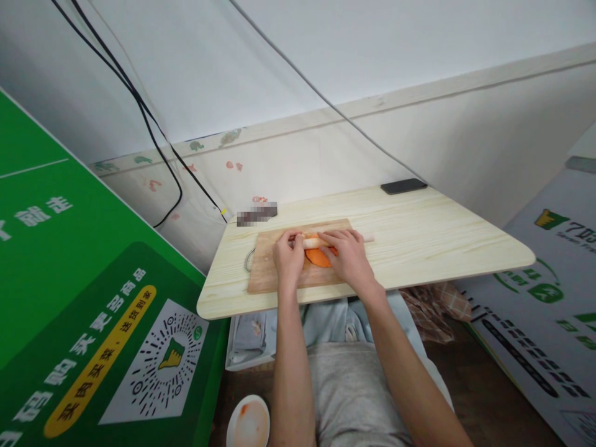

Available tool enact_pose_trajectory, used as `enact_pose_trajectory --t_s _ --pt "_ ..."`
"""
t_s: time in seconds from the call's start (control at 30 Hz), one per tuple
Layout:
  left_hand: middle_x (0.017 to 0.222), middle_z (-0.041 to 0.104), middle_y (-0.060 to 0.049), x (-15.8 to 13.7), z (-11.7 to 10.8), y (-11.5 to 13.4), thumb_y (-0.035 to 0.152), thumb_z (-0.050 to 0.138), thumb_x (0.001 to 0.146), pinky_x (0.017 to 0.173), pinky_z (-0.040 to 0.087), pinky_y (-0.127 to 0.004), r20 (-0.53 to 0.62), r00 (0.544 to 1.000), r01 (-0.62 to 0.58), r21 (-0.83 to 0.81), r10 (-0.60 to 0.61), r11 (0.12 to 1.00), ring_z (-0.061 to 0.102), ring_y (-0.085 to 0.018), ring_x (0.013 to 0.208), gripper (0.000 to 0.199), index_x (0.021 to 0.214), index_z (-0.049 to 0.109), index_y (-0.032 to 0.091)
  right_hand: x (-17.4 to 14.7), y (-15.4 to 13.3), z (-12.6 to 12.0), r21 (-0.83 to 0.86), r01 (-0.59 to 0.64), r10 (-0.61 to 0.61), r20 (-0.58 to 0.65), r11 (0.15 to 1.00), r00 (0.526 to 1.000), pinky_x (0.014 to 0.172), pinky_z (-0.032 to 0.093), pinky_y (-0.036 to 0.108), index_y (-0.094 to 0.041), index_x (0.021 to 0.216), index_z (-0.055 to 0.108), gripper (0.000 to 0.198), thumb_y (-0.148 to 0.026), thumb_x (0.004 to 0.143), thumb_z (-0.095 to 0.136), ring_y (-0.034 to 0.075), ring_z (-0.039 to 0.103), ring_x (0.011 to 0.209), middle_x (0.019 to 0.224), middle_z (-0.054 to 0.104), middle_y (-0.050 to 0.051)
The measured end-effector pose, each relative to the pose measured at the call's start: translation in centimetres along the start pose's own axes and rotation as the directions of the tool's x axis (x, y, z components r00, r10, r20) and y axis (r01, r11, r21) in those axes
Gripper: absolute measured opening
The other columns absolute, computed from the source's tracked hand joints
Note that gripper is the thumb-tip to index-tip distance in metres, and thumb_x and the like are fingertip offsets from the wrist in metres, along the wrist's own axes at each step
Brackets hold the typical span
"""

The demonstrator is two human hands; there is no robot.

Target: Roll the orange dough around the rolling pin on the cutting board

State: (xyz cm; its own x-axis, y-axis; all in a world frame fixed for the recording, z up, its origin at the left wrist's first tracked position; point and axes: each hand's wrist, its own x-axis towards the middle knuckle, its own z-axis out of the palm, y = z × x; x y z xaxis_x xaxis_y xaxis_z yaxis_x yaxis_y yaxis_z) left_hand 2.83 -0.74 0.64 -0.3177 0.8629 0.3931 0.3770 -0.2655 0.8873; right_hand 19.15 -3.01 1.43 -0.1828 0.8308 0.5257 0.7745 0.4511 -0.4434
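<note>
A light wooden rolling pin (310, 244) lies across a flat orange sheet of what looks like dough (319, 257). Both rest on a wooden cutting board (262, 268) with a metal ring handle at its left side. My left hand (289, 256) is closed at the pin's left end, fingertips pinched on it. Fingers bent over the pin, my right hand (348, 253) grips it further right, and the pin's thin right end sticks out beyond that hand. Some orange also shows above the pin between the hands. Part of the sheet is hidden under my right hand.
The board sits on a pale wood-grain table (447, 242) against the wall. A black phone (403, 185) lies at its back right, and a blurred-out object (257, 214) at its back left. Below are a white bowl (248, 423) and a bin (249, 338). Green panels (93, 261) stand left.
</note>
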Motion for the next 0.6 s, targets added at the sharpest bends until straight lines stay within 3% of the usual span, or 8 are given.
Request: enact_pose_trajectory --t_s 0.13,0.37,0.6 --pt "0.097 0.081 -0.007 0.0 0.0 0.0 0.024 0.060 0.095 0.091 0.058 -0.033 0.001 1.000 -0.018 0.002 0.018 1.000 0.075 -0.022 0.094 0.016 0.093 0.076 0.020 0.0 -0.4 -0.3 -0.034 0.004 -0.004 0.020 0.999 1.000 0.124 0.029 0.058 -0.026 0.138 0.074 0.039 -0.021 0.106 0.053 0.031 0.059 0.142 0.140 0.076 0.009" --pt "0.094 0.081 -0.007 -0.1 0.0 0.0 0.025 0.061 0.094 0.089 0.058 -0.033 -0.003 1.000 -0.009 0.000 0.009 1.000 0.075 -0.022 0.090 0.017 0.091 0.076 0.020 -0.4 -0.7 -2.3 0.042 0.029 -0.035 0.140 0.999 0.990 0.117 0.043 0.050 -0.026 0.122 0.081 0.034 -0.017 0.105 0.053 0.027 0.070 0.131 0.135 0.078 0.009" --pt "0.096 0.081 -0.006 -0.1 -0.1 0.2 0.024 0.060 0.094 0.091 0.058 -0.033 0.002 1.000 -0.020 0.015 0.020 1.000 0.075 -0.022 0.094 0.017 0.092 0.076 0.020 -0.2 -0.5 -0.6 -0.049 0.062 -0.058 0.068 0.997 0.996 0.128 0.029 0.055 -0.025 0.135 0.074 0.050 -0.006 0.099 0.045 0.028 0.063 0.138 0.138 0.077 0.009"
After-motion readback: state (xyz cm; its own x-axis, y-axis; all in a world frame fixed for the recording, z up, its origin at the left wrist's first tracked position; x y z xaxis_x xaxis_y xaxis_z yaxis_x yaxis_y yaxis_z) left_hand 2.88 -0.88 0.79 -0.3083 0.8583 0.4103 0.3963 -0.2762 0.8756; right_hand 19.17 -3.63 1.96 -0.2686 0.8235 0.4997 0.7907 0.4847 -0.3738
